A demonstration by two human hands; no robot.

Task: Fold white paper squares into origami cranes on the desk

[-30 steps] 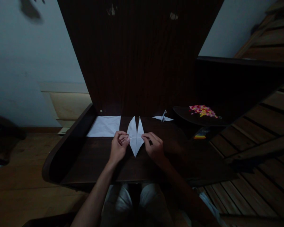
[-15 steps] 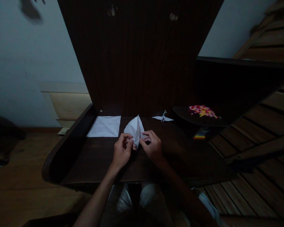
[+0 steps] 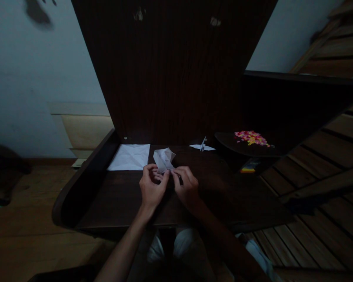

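Between my hands, above the dark desk, is a partly folded sheet of white paper [image 3: 164, 158] whose flaps stand up and spread apart. My left hand [image 3: 153, 184] pinches its near left edge, thumb in front and fingers behind. On the near right edge, the thumb and fingertips of my right hand [image 3: 186, 183] are closed on the same paper. Both thumbs are close together at the near corner. The underside of the paper is hidden by my fingers. A flat stack of white square paper [image 3: 130, 157] lies left of it, with crease lines on top.
A finished white paper crane [image 3: 202, 147] stands at the back right of the desk [image 3: 117, 199]. On a rounded shelf [image 3: 228, 140] lies a pile of small pink, red and yellow pieces [image 3: 252, 138]. Below it is a yellow-orange packet [image 3: 248, 168]. A raised side panel [image 3: 85, 172] bounds the left.
The paper stood as a tall, pointed shape; now its upper part is opened out and lower. My thumbs have come closer together at its near edge.
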